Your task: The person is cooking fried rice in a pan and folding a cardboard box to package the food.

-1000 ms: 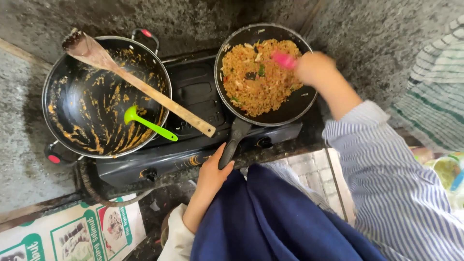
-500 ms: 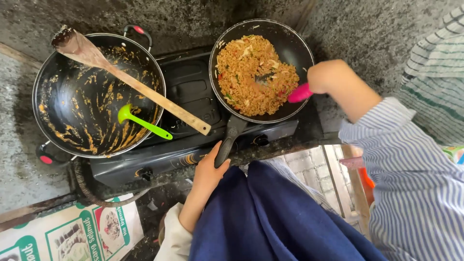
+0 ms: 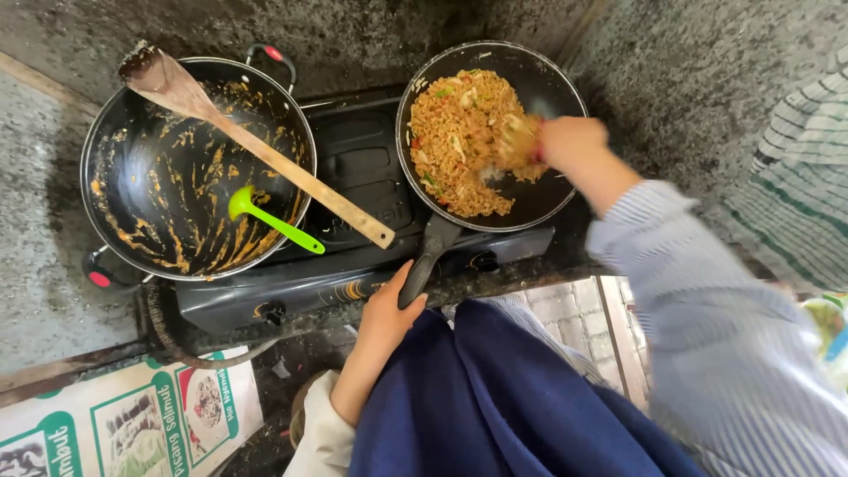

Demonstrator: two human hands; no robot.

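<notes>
Since half a second ago, the right hand (image 3: pixel 572 146) has swung from the pan's right rim in over the food, and its pink utensil, plain before, is now mostly hidden and blurred; the left hand (image 3: pixel 389 314) has stayed on the handle.

Seen from above, a grey stone desk (image 3: pixel 698 79) carries a black two-burner stove (image 3: pixel 353 177); on the left burner sits a large black wok (image 3: pixel 194 168) smeared with orange sauce residue; a long wooden spatula (image 3: pixel 256 146) lies slanted across it, blade at the far left rim, handle end over the stove; a bright green spoon (image 3: pixel 269 219) rests inside the wok near its right rim.

On the right burner sits a black frying pan (image 3: pixel 556 199) holding fried rice (image 3: pixel 459 141), heaped to the pan's left side.

Left hand curled round the end of the pan's handle (image 3: pixel 424 261), at the stove's front edge; right hand closed in a fist over the rice, blurred; what it grips I cannot tell clearly.
</notes>
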